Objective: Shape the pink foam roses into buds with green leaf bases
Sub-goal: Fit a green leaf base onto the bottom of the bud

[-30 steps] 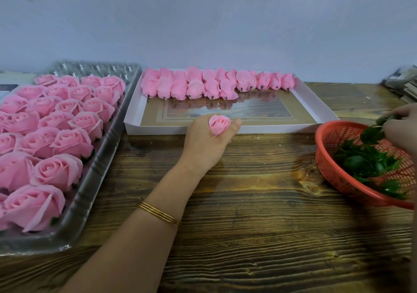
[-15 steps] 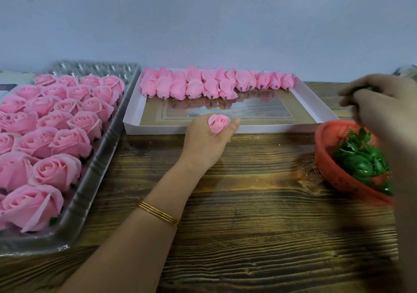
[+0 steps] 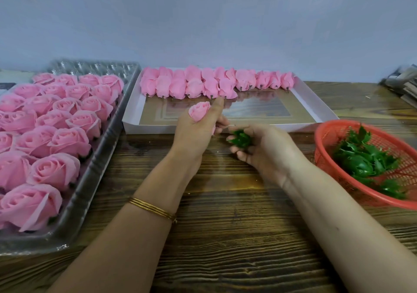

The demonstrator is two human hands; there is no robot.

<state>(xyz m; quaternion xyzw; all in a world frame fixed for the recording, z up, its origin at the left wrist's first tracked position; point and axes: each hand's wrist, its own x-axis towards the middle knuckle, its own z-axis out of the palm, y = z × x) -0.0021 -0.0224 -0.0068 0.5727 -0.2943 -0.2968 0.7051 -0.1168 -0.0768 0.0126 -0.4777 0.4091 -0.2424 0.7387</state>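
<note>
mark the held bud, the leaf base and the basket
bud (image 3: 199,111): head view, on its front petals.
leaf base (image 3: 241,139): head view, middle of the green leaves.
basket (image 3: 325,155): head view, bare red mesh of its left wall.

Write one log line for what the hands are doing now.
left hand: grips bud | right hand: holds leaf | leaf not yet on bud
</note>
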